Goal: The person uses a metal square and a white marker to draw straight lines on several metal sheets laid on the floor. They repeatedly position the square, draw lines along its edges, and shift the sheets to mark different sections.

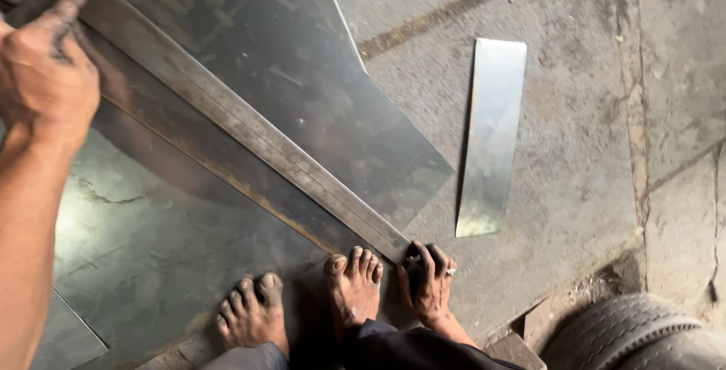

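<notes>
Head view: left hand (45, 68) clamps the long steel bar's (249, 132) upper-left end, its axis running diagonally to a co-worker's hand (427, 283) lower centre; right hand unseen.

Sheet metal (302, 90) lies flat on the floor (575, 151), filling the left and centre of the view. A long straightedge bar (242, 124) lies on the sheet, running diagonally from upper left to lower centre. Left hand (45, 68) rests on the bar's upper-left end. Another person's hand (427, 283) presses the bar's lower end at the sheet's edge. That person's two bare feet (302, 309) stand on the sheet, just left of that hand. A narrow metal strip (491, 132) lies on the floor to the right of the sheet, apart from it. A tyre (635, 336) sits at lower right.
</notes>
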